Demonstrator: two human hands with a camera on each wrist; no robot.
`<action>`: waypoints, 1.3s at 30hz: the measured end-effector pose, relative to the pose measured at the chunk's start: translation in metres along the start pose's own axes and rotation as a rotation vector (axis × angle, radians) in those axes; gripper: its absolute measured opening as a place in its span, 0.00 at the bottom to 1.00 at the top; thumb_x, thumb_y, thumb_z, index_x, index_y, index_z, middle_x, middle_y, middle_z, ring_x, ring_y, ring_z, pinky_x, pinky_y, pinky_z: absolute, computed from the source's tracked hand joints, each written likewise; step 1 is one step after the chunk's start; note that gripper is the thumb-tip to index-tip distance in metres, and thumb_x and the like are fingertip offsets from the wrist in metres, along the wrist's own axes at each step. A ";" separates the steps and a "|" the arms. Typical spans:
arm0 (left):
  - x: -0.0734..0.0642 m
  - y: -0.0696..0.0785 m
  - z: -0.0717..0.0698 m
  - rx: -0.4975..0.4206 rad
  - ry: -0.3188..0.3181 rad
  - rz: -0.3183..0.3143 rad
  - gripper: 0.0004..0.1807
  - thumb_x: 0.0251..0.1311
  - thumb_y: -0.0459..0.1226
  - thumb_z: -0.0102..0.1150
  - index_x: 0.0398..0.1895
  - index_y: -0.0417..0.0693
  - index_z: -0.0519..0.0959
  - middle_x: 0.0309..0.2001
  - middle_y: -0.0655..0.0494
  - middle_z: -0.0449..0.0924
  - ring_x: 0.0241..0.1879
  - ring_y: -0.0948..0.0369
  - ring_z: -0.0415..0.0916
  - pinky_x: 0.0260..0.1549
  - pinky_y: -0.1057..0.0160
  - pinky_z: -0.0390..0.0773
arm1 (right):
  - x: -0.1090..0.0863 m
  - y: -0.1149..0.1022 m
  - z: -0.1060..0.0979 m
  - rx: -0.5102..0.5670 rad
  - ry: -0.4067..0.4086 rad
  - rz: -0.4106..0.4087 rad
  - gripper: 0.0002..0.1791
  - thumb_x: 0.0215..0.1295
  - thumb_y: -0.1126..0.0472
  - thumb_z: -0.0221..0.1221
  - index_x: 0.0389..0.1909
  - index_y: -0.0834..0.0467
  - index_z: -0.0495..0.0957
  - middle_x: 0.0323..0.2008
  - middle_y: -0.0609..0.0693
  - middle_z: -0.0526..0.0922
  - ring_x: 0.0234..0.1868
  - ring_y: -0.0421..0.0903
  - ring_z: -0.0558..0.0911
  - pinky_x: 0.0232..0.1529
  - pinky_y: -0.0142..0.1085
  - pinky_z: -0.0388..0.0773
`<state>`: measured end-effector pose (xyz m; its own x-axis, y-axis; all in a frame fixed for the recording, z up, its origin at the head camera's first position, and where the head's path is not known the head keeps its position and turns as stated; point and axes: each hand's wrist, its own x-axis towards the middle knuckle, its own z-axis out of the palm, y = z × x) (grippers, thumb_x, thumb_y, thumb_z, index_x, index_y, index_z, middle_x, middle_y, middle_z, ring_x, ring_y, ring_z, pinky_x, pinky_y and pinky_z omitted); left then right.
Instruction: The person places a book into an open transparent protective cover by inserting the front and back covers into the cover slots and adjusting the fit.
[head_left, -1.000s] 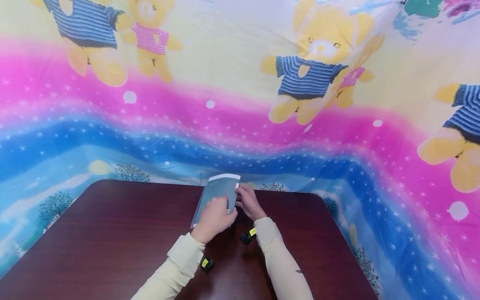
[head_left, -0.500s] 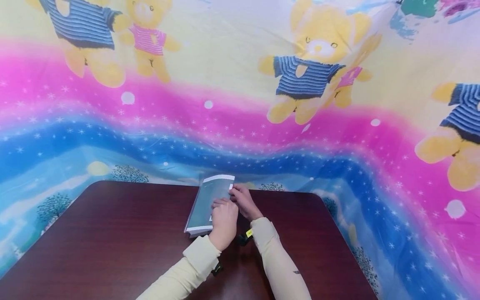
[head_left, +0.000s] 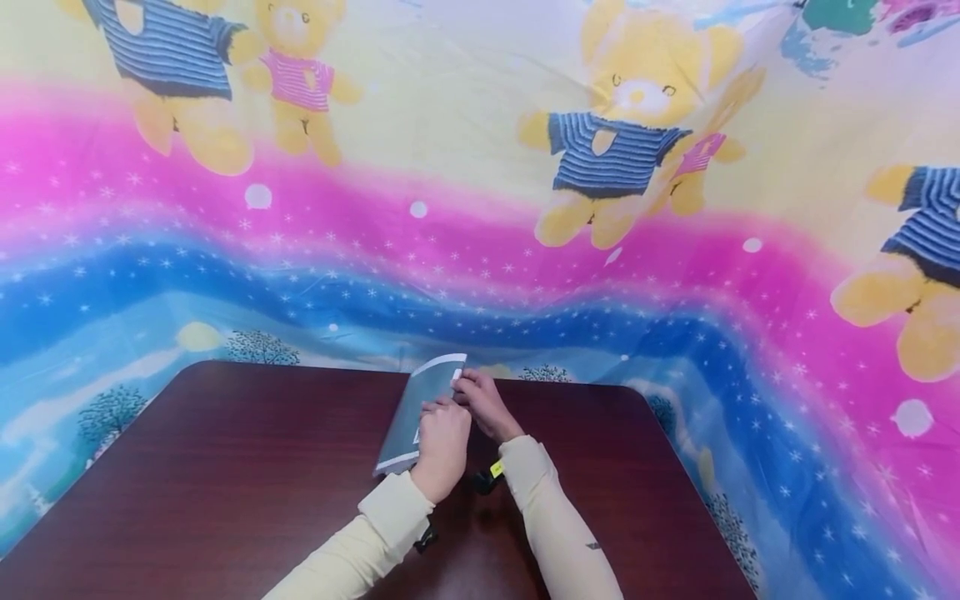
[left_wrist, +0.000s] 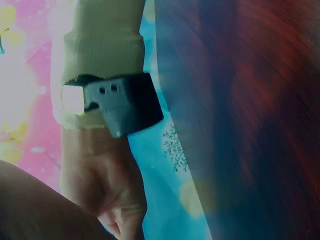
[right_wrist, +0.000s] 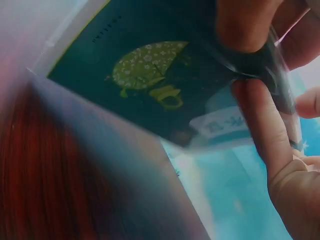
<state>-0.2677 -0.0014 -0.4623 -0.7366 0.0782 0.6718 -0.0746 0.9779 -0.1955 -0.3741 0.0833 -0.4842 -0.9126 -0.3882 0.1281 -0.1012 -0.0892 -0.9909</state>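
Note:
A thin book (head_left: 411, 412) with a dark green cover and white bands at its ends is tilted over the table (head_left: 247, 467). In the right wrist view, its cover (right_wrist: 80, 65) carries a fan drawing, and glossy clear plastic bulges along one edge. My left hand (head_left: 442, 442) grips the book's near right side with curled fingers. Just beyond it, my right hand (head_left: 483, 404) pinches the upper right edge beside a small white patch. Fingers of both hands crowd that edge in the right wrist view. The left wrist view shows neither the book nor the fingertips clearly.
The dark wooden table ends just beyond the book. Behind it hangs a cloth (head_left: 480, 250) printed with bears. Each wrist wears a black camera, such as the right wrist's camera (left_wrist: 127, 102), close above the tabletop.
My left hand has shifted from across the cover to its near right side. The book has moved slightly left and nearer, and its face now tilts more steeply. The right hand keeps to the edge.

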 end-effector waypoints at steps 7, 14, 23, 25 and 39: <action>-0.002 -0.017 -0.004 -0.146 0.010 0.062 0.14 0.53 0.34 0.74 0.36 0.28 0.85 0.30 0.42 0.87 0.24 0.53 0.86 0.18 0.62 0.83 | -0.006 -0.009 0.000 -0.108 -0.117 0.048 0.27 0.80 0.54 0.48 0.66 0.72 0.68 0.51 0.67 0.81 0.41 0.42 0.86 0.42 0.37 0.86; 0.006 -0.044 -0.005 -0.499 -0.088 -0.030 0.10 0.53 0.29 0.68 0.35 0.30 0.78 0.22 0.42 0.80 0.21 0.46 0.83 0.16 0.53 0.81 | -0.010 -0.011 -0.003 -0.052 -0.207 0.027 0.25 0.80 0.67 0.40 0.74 0.68 0.63 0.60 0.65 0.78 0.51 0.47 0.86 0.53 0.46 0.84; 0.007 -0.068 -0.001 -0.905 -0.259 -0.208 0.12 0.63 0.26 0.57 0.47 0.29 0.81 0.28 0.41 0.84 0.17 0.55 0.76 0.13 0.60 0.74 | -0.021 0.012 -0.008 -0.130 -0.162 0.027 0.28 0.77 0.75 0.43 0.75 0.65 0.60 0.69 0.67 0.68 0.67 0.59 0.75 0.65 0.52 0.75; 0.007 -0.072 0.000 -0.976 -0.264 -0.226 0.13 0.63 0.25 0.55 0.49 0.29 0.81 0.32 0.39 0.86 0.16 0.58 0.74 0.12 0.64 0.69 | -0.023 0.018 -0.009 -0.155 -0.123 0.049 0.29 0.76 0.75 0.44 0.76 0.65 0.58 0.70 0.67 0.67 0.69 0.61 0.72 0.66 0.53 0.74; 0.007 -0.081 0.008 -1.285 -0.252 -0.266 0.19 0.66 0.28 0.53 0.58 0.36 0.81 0.41 0.41 0.88 0.27 0.60 0.85 0.25 0.63 0.83 | -0.037 0.041 -0.016 -0.036 -0.041 0.182 0.30 0.83 0.56 0.43 0.79 0.64 0.53 0.68 0.66 0.70 0.65 0.59 0.77 0.59 0.52 0.80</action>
<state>-0.2725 -0.0812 -0.4475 -0.9123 -0.0437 0.4072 0.3446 0.4556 0.8208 -0.3505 0.1085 -0.5302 -0.9003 -0.4320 -0.0525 0.0494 0.0184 -0.9986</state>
